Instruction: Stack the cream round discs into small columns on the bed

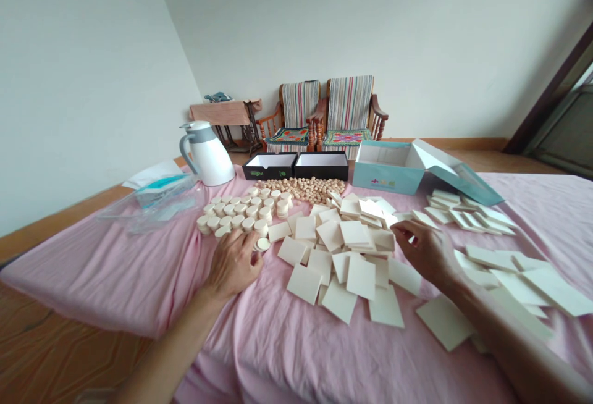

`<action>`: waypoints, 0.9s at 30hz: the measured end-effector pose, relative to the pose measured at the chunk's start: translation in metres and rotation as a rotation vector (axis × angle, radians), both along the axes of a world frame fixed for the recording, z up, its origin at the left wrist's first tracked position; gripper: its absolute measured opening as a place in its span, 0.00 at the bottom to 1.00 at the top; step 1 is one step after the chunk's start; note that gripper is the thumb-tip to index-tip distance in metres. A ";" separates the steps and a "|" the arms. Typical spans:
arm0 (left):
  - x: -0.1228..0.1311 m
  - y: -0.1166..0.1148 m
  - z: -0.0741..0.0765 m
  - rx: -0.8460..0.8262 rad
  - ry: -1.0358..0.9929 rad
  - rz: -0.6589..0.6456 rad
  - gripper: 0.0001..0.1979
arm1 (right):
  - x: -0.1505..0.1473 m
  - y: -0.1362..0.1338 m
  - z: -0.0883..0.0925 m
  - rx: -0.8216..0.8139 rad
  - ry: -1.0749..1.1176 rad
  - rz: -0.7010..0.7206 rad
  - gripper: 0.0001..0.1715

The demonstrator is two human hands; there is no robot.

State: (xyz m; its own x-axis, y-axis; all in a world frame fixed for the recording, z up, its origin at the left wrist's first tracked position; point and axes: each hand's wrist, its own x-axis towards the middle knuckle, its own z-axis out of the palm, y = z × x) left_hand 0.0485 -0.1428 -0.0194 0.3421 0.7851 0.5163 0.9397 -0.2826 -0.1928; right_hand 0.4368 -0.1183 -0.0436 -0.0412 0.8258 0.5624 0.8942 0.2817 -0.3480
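Observation:
My left hand (235,263) rests on the pink cloth with its fingers bent. Between its index finger and thumb sits a small stack of round pale wooden discs (262,244). Just beyond stand rows of stacked discs (241,209). On the right, my right hand (424,251) is closed in a pinch at the right edge of a loose heap of thin square wooden tiles (354,235). Whatever lies between its fingertips is too small or hidden to make out. More square tiles (467,214) lie behind that hand, and others (523,277) spread beside my right forearm.
Many small wooden beads (306,189) lie before two black boxes (322,166). A light-blue box (389,175) stands with its lid (458,172) leaning on it. At left are a white jug (210,160) and a clear plastic bag (157,203). Two chairs (349,107) stand behind.

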 end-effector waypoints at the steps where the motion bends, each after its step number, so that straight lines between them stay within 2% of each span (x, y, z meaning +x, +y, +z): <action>1: 0.000 0.000 0.000 -0.004 0.001 0.007 0.10 | 0.000 0.000 0.000 0.001 0.003 0.005 0.11; 14: -0.003 0.001 -0.004 -0.017 -0.067 0.027 0.12 | -0.001 -0.002 0.002 0.013 0.002 0.013 0.09; 20: -0.008 -0.002 -0.004 0.108 -0.159 0.022 0.12 | 0.000 -0.004 0.003 -0.005 0.003 0.025 0.09; 23: -0.010 -0.002 -0.004 0.162 -0.135 0.069 0.10 | 0.000 -0.004 0.003 -0.006 -0.010 0.025 0.09; 27: -0.012 -0.001 -0.003 0.148 -0.052 0.120 0.05 | 0.000 -0.005 0.003 -0.018 -0.023 0.036 0.10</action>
State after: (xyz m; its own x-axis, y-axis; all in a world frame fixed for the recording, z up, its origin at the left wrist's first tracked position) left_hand 0.0368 -0.1435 -0.0226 0.2205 0.7327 0.6439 0.9747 -0.1404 -0.1740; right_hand 0.4364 -0.1229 -0.0402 -0.0837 0.8336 0.5459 0.8913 0.3076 -0.3331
